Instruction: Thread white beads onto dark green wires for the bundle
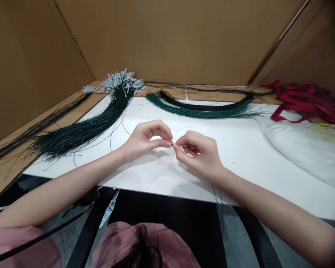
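Above the middle of the white board, my left hand (147,139) and my right hand (199,152) meet fingertip to fingertip. Thumb and forefinger of the left are pinched on something too small to make out. A thin dark cord (190,147) is gripped in my right hand, its end reaching toward the left fingertips. Loose dark strands (220,204) hang below the right wrist, over the board's front edge. Just behind my hands lie small white beads (178,124), scattered in a loose patch.
Left of my hands lies a thick bundle of dark green cords (80,132) with white beaded ends (123,82). Bare green and black cords (201,109) curve along the back. Red ribbon (304,100) and a clear plastic bag (309,149) are at right. Cardboard walls (167,41) enclose the board.
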